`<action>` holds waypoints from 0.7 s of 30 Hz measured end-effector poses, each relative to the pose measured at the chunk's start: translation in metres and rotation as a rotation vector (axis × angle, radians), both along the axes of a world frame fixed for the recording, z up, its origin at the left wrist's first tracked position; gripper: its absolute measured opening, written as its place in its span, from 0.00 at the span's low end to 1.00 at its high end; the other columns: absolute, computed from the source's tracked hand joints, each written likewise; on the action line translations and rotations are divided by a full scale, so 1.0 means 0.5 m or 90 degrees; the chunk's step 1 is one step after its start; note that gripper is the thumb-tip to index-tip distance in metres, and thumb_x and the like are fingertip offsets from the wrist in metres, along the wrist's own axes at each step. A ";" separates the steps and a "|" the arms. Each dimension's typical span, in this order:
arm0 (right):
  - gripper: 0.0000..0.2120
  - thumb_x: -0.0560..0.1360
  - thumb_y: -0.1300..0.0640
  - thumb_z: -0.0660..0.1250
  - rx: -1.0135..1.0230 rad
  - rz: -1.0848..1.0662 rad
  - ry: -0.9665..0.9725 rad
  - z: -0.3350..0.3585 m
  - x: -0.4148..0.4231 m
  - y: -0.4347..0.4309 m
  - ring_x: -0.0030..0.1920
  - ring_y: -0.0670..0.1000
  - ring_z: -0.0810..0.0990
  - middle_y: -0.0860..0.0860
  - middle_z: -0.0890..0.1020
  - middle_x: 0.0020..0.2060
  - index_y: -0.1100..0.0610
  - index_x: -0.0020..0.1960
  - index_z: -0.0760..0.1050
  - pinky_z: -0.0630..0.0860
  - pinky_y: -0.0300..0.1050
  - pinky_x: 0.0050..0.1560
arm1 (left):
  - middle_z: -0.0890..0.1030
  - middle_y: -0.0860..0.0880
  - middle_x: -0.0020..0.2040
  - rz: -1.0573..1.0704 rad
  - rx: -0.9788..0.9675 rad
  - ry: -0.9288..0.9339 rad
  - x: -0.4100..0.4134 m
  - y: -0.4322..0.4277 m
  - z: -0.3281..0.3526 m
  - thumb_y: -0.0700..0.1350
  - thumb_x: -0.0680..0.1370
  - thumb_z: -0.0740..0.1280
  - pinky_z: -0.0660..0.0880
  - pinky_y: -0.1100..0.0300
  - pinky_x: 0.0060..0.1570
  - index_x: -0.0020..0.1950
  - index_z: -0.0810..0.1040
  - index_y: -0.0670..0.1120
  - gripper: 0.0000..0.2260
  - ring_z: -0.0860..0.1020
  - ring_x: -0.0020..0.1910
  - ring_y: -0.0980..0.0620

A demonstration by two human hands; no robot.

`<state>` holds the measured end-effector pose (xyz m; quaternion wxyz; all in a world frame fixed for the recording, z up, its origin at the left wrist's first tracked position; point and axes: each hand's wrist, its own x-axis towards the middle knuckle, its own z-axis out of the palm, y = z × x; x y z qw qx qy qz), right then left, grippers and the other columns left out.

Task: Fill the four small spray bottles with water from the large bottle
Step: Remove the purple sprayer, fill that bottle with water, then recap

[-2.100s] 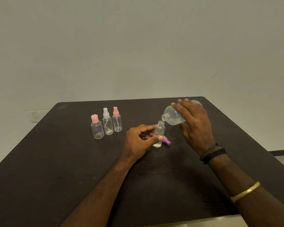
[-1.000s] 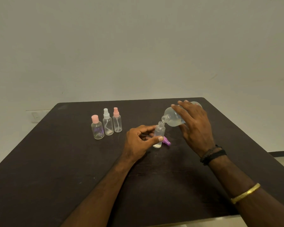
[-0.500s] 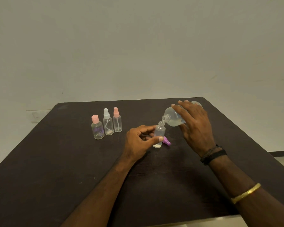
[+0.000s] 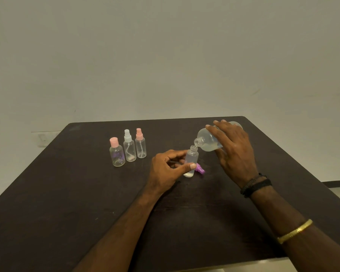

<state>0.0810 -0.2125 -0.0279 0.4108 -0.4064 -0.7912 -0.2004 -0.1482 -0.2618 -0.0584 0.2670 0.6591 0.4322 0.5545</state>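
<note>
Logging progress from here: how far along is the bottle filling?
Done: no bottle looks finished. In hand: left hand holds the uncapped small bottle while right hand tips the large bottle into it; water only at its bottom, purple cap beside it. Left: three capped bottles, seemingly empty.

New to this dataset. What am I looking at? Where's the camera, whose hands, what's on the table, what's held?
No robot: these are a person's bare hands, filmed by one camera worn on their head, looking forward and down. The left hand pinches a small open bottle standing on the dark table. The right hand grips the large bottle, tilted with its mouth over that neck. A purple spray top lies beside the small bottle. Three capped small bottles stand further left.
</note>
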 end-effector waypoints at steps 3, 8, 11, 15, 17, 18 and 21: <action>0.38 0.71 0.68 0.76 -0.003 0.002 0.000 -0.003 0.000 0.001 0.74 0.60 0.70 0.56 0.74 0.73 0.50 0.76 0.67 0.67 0.64 0.73 | 0.86 0.50 0.49 0.001 0.002 0.003 0.001 -0.002 0.002 0.46 0.71 0.80 0.80 0.64 0.45 0.62 0.84 0.43 0.21 0.84 0.44 0.56; 0.36 0.73 0.65 0.77 -0.024 0.008 0.014 -0.015 -0.003 -0.005 0.74 0.60 0.71 0.56 0.74 0.72 0.51 0.76 0.67 0.69 0.64 0.72 | 0.86 0.51 0.48 0.001 0.001 0.005 0.002 -0.001 0.001 0.46 0.71 0.80 0.82 0.60 0.46 0.62 0.84 0.44 0.20 0.84 0.44 0.52; 0.33 0.74 0.61 0.77 -0.038 0.018 0.028 -0.019 -0.002 -0.010 0.73 0.59 0.72 0.56 0.74 0.72 0.53 0.76 0.68 0.69 0.60 0.73 | 0.87 0.50 0.49 0.006 0.003 0.002 0.003 0.001 0.000 0.46 0.71 0.80 0.82 0.60 0.46 0.62 0.84 0.45 0.20 0.85 0.45 0.51; 0.33 0.74 0.58 0.77 -0.070 0.040 0.064 -0.014 -0.008 -0.019 0.71 0.58 0.74 0.56 0.76 0.71 0.54 0.76 0.68 0.71 0.60 0.71 | 0.87 0.50 0.53 0.025 -0.003 -0.010 0.001 0.004 0.000 0.47 0.72 0.80 0.82 0.60 0.48 0.63 0.84 0.44 0.21 0.85 0.48 0.52; 0.34 0.74 0.57 0.77 -0.106 0.058 0.109 -0.009 -0.010 -0.021 0.69 0.57 0.75 0.55 0.77 0.70 0.55 0.76 0.68 0.73 0.57 0.68 | 0.87 0.50 0.53 0.032 -0.006 -0.023 0.000 0.005 0.000 0.46 0.72 0.80 0.83 0.58 0.49 0.63 0.84 0.43 0.21 0.85 0.49 0.51; 0.35 0.73 0.56 0.78 -0.132 0.067 0.145 -0.007 -0.011 -0.019 0.68 0.56 0.76 0.54 0.77 0.70 0.55 0.76 0.68 0.75 0.56 0.67 | 0.87 0.50 0.53 0.036 -0.011 -0.032 -0.001 0.005 -0.001 0.46 0.72 0.80 0.83 0.58 0.49 0.63 0.84 0.43 0.21 0.85 0.49 0.51; 0.38 0.72 0.52 0.79 -0.199 0.066 0.268 -0.005 -0.012 -0.010 0.68 0.50 0.76 0.50 0.76 0.70 0.53 0.77 0.67 0.77 0.51 0.66 | 0.87 0.49 0.54 0.056 -0.026 -0.045 -0.003 0.008 -0.003 0.46 0.72 0.80 0.84 0.55 0.51 0.64 0.83 0.43 0.22 0.85 0.49 0.51</action>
